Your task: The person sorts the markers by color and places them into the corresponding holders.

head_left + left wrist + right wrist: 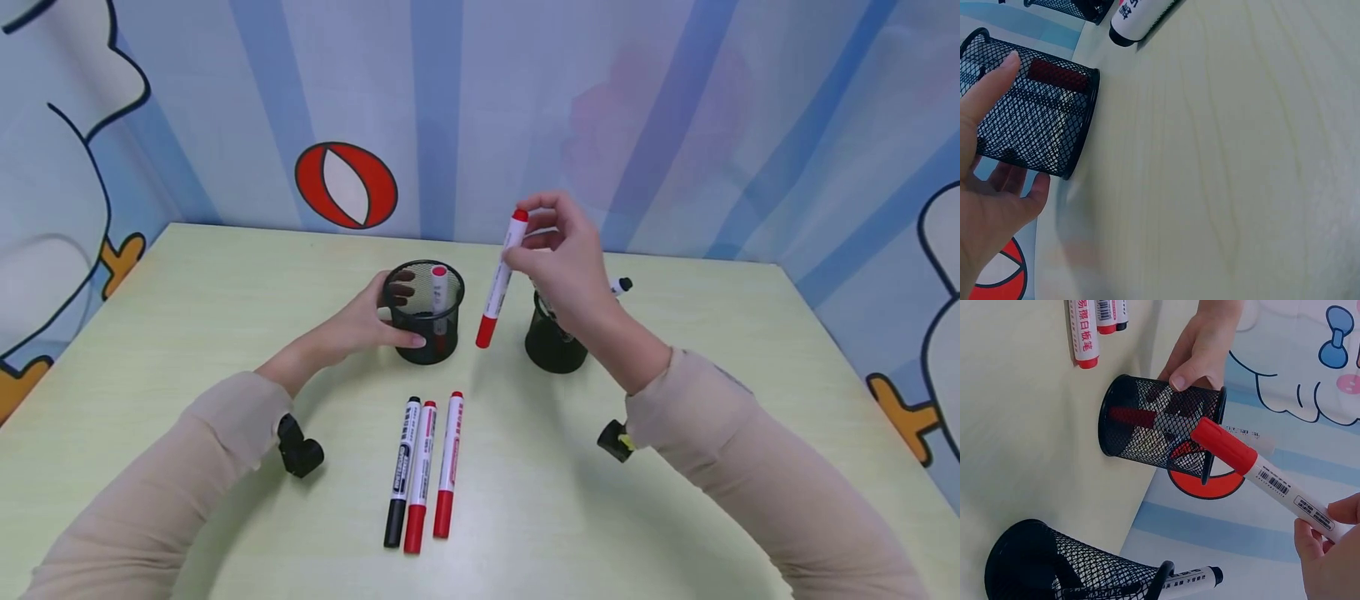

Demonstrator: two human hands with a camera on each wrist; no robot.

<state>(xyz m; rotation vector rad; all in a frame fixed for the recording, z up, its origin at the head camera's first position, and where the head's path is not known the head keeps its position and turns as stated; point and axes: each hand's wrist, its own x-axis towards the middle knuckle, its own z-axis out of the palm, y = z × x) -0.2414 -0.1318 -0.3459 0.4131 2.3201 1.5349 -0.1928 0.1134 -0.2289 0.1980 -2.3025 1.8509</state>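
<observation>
My left hand [367, 321] curls round a black mesh pen cup [425, 333] on the table, thumb on its near side and fingers behind. A red-capped marker [1141, 417] stands inside that cup, cap down, showing through the mesh. Between thumb and fingers of my right hand [566, 258] is a white marker [500, 279] with a red cap. It is held in the air just right of the left cup, cap end pointing down. Behind and below the right hand stands a second mesh cup [555, 346], partly hidden, with a black-ended marker [622, 286] leaning out.
On the table [675, 533] in front of the cups lie a black-capped marker [402, 471] and two red-capped markers, one [420, 479] beside it and the other [448, 467] slightly apart. A printed curtain [510, 108] hangs behind the table's far edge.
</observation>
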